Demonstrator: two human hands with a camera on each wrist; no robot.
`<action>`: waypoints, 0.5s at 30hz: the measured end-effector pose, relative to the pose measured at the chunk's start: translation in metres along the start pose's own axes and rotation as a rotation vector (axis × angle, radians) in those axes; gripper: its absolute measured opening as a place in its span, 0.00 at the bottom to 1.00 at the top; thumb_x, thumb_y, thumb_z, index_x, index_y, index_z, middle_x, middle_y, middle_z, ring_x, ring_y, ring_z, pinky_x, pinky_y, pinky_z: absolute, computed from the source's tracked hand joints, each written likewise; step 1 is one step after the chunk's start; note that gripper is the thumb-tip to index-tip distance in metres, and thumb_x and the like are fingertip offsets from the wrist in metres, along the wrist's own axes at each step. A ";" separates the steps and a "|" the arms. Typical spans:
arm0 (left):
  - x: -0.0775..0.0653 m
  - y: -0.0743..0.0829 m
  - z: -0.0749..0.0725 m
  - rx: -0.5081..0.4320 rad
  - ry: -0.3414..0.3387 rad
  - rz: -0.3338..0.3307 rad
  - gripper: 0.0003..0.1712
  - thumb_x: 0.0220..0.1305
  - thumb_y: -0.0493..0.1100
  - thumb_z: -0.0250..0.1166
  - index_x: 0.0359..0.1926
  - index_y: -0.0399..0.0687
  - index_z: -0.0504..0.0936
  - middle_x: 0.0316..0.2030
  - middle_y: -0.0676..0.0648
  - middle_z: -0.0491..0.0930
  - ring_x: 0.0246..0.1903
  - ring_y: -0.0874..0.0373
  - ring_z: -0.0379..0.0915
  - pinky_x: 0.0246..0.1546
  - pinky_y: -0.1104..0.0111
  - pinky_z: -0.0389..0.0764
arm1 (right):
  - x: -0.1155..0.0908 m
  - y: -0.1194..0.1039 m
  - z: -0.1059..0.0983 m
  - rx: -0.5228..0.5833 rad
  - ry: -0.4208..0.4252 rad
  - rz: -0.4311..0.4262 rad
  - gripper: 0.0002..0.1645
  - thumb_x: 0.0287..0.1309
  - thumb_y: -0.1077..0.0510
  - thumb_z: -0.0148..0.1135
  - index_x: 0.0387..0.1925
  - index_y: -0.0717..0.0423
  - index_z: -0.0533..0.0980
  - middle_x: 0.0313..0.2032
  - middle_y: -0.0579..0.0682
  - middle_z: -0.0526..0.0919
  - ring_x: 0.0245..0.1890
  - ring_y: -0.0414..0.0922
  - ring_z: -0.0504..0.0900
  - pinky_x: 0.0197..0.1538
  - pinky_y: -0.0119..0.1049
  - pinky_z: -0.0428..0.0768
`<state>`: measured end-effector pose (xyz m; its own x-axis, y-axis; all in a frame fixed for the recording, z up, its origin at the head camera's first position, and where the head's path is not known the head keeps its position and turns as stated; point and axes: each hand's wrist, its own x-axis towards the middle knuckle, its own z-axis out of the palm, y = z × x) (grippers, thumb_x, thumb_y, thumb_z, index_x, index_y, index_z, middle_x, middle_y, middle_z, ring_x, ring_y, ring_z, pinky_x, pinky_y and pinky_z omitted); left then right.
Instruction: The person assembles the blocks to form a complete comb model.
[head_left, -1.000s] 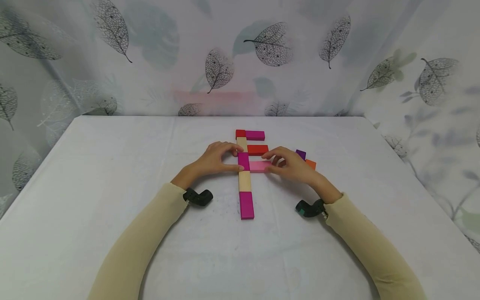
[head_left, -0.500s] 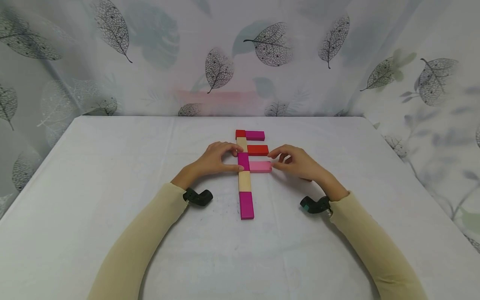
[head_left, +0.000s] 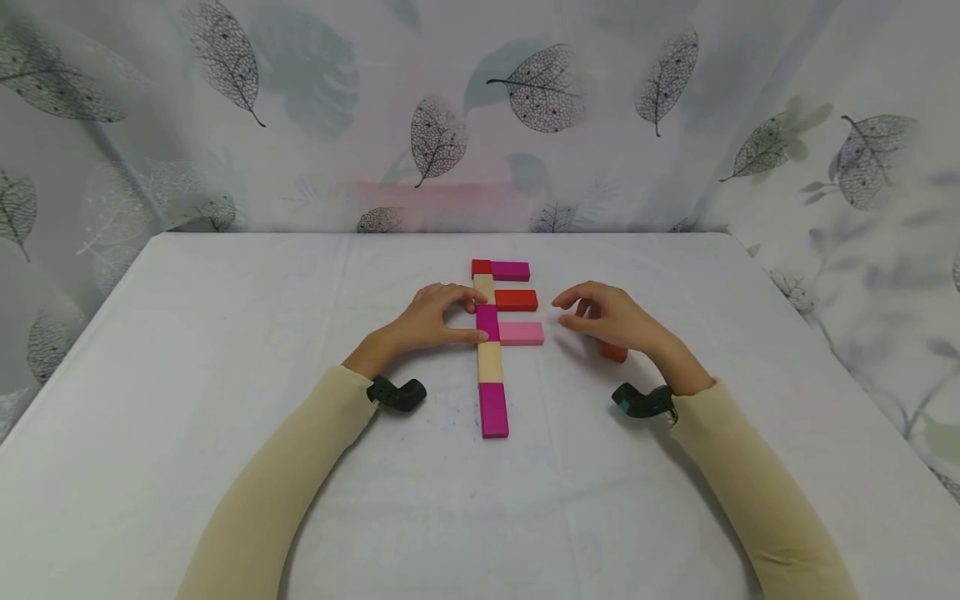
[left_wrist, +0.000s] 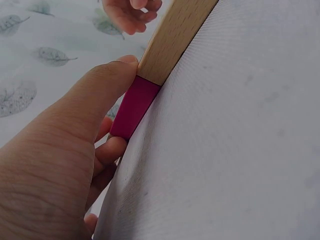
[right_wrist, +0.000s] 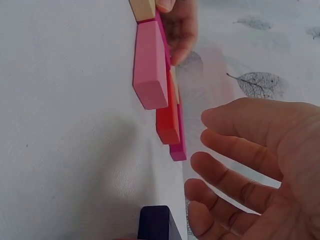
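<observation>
A column of flat wooden blocks runs front to back on the white-covered table, magenta (head_left: 494, 410), natural wood (head_left: 490, 363) and red (head_left: 481, 267) among them. My left hand (head_left: 435, 318) pinches the column's middle magenta block (head_left: 487, 321), thumb at its near end, fingertips at its far end. Three blocks stick out rightward: a pink block (head_left: 522, 333), a red block (head_left: 516, 301) and, farthest back, another magenta block (head_left: 511, 271). My right hand (head_left: 611, 317) hovers right of the pink block, fingers loosely bent, holding nothing.
An orange-red block (head_left: 613, 353) lies partly hidden under the right hand. A dark purple block (right_wrist: 155, 222) shows in the right wrist view. Dark wrist cameras hang below both cuffs, and a leaf-patterned curtain (head_left: 315, 167) stands behind the table.
My right hand has come off the pink block and moved right, over the loose blocks. The pink block stays against the column. My left hand has not moved.
</observation>
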<state>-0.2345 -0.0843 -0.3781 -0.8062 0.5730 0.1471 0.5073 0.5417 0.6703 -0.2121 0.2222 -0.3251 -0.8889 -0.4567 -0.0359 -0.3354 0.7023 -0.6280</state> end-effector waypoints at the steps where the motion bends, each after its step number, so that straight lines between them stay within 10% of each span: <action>1: 0.000 0.000 0.000 -0.001 -0.001 -0.003 0.33 0.54 0.53 0.73 0.59 0.49 0.76 0.43 0.50 0.76 0.51 0.56 0.67 0.66 0.53 0.55 | 0.000 0.000 0.000 0.002 -0.003 0.002 0.19 0.61 0.60 0.64 0.53 0.61 0.78 0.45 0.56 0.79 0.39 0.49 0.74 0.40 0.38 0.75; 15: 0.000 0.001 -0.001 -0.005 -0.005 -0.015 0.33 0.54 0.53 0.73 0.60 0.50 0.76 0.44 0.51 0.76 0.51 0.56 0.66 0.67 0.53 0.53 | -0.002 0.008 -0.009 -0.022 -0.023 0.074 0.23 0.57 0.59 0.68 0.54 0.62 0.77 0.41 0.59 0.78 0.39 0.50 0.73 0.40 0.38 0.73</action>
<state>-0.2341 -0.0846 -0.3772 -0.8124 0.5678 0.1330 0.4933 0.5475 0.6759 -0.2161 0.2337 -0.3227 -0.9042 -0.4155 -0.0994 -0.2763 0.7462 -0.6056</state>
